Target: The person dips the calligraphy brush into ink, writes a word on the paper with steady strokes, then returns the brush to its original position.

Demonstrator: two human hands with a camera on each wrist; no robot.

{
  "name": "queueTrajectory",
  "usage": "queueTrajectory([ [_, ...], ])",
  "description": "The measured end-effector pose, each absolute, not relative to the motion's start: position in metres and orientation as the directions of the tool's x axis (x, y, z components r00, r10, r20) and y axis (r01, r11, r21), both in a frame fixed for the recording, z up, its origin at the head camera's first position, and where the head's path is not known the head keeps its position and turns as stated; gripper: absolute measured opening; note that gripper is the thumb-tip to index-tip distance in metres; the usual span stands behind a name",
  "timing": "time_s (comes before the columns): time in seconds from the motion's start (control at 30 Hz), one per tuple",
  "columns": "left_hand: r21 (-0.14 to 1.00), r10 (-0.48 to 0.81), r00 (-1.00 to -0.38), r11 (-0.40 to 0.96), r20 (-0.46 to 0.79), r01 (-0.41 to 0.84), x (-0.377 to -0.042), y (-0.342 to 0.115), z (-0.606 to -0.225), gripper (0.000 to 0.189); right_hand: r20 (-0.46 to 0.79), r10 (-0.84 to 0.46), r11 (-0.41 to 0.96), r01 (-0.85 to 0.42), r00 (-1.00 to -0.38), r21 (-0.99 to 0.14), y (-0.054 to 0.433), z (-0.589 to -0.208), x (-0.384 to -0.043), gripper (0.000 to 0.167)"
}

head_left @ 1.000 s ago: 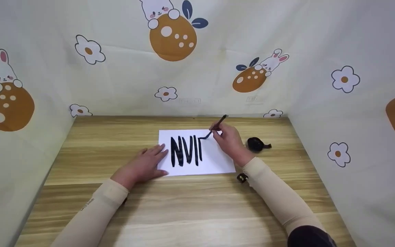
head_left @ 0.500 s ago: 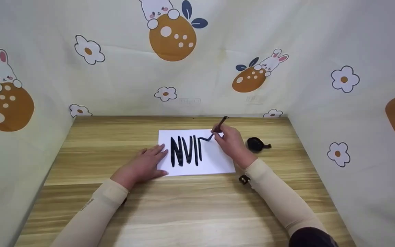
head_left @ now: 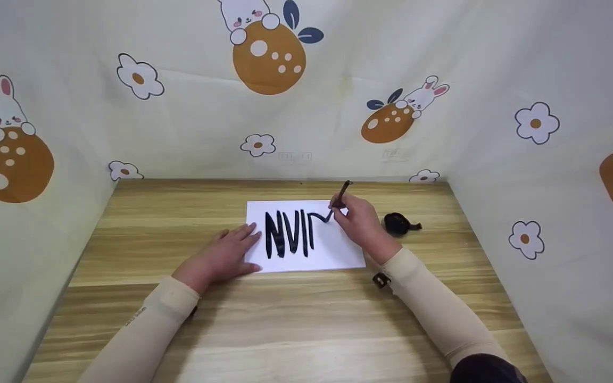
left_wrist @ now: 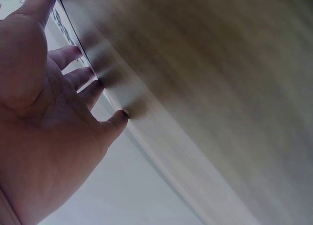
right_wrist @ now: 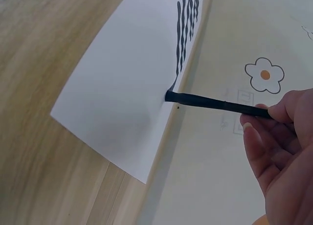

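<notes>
A sheet of white paper (head_left: 338,252) lies on the wooden table, with thick black strokes (head_left: 281,239) across its left half. My right hand (head_left: 362,218) pinches a dark paintbrush (right_wrist: 210,101) between thumb and fingers. The brush's dark tip touches the paper at the end of a thin black line that bends down to the right. At the sheet's left edge my left hand (head_left: 224,255) rests with fingers spread, fingertips on the paper. In the left wrist view the left hand's palm (left_wrist: 54,132) shows, and the fingers touch the surface.
Just right of the paper sits a small round black dish (head_left: 396,224) with a short handle. The wooden table (head_left: 285,330) meets a pale cloth backdrop (head_left: 195,117) printed with rabbits and flowers at the back and sides.
My right hand has drawn the paintbrush slightly right and down, and the thin black line has grown longer behind its tip. The left hand stays in place.
</notes>
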State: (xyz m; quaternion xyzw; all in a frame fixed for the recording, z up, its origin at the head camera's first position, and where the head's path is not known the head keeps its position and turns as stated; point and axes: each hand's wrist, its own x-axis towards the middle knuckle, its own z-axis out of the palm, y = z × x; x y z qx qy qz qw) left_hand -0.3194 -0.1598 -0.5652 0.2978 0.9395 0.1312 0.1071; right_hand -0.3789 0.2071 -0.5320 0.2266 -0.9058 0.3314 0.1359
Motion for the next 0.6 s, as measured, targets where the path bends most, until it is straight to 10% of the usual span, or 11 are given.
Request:
queueTrajectory([
  [0.6, 0.327, 0.593, -0.798, 0.779, -0.107, 0.535, -0.319, -0.160, -0.563, 0.086, 0.350, -0.365, 0.650, -0.506, -0.862, -0.567, 0.205, -0.520, -0.366, 0.005],
])
